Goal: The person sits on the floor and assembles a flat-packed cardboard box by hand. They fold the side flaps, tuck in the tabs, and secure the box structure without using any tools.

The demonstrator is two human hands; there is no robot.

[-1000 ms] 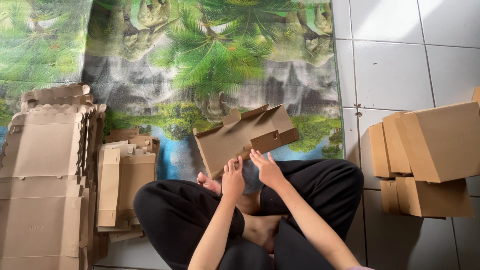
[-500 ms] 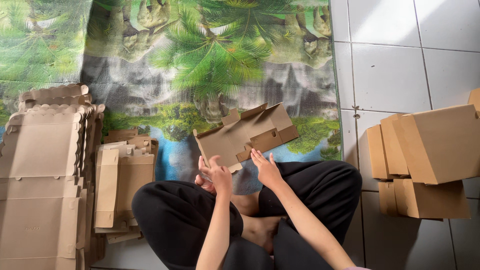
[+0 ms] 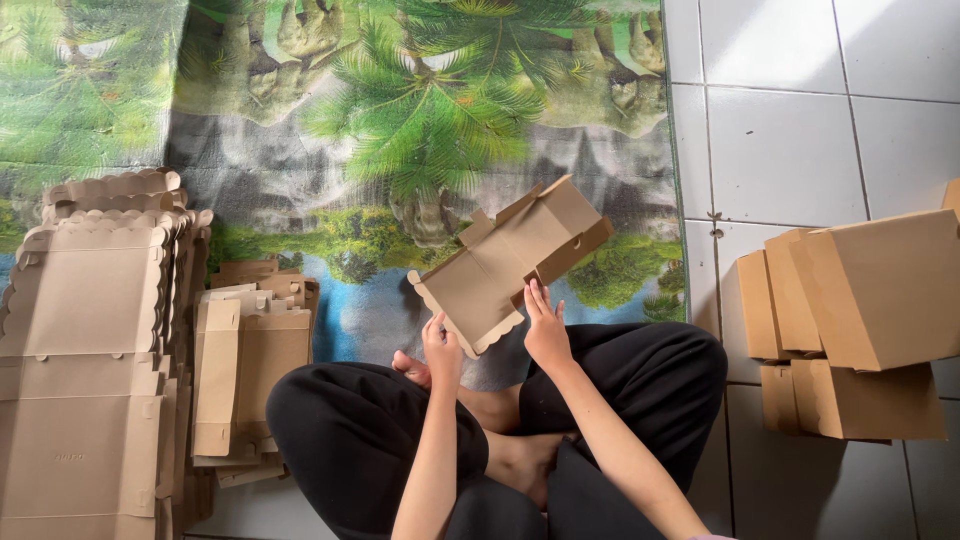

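I sit cross-legged in black trousers and hold a brown cardboard box blank point(image 3: 505, 262), partly folded, tilted above my lap. My left hand point(image 3: 442, 350) grips its scalloped near edge from below. My right hand point(image 3: 545, 330) presses on its right side with fingers pointing up along a folded wall. The far flaps of the blank stand partly raised.
Stacks of flat scalloped cardboard blanks point(image 3: 90, 350) lie at the left, with a smaller pile of folded pieces point(image 3: 245, 370) beside my knee. Several assembled brown boxes point(image 3: 860, 310) stand on the white tiles at the right. A palm-tree printed mat point(image 3: 420, 130) covers the floor ahead.
The blank has been tipped and shifted slightly; my left hand moved from the left flap to the scalloped near edge, and my right hand slid up along the right wall.
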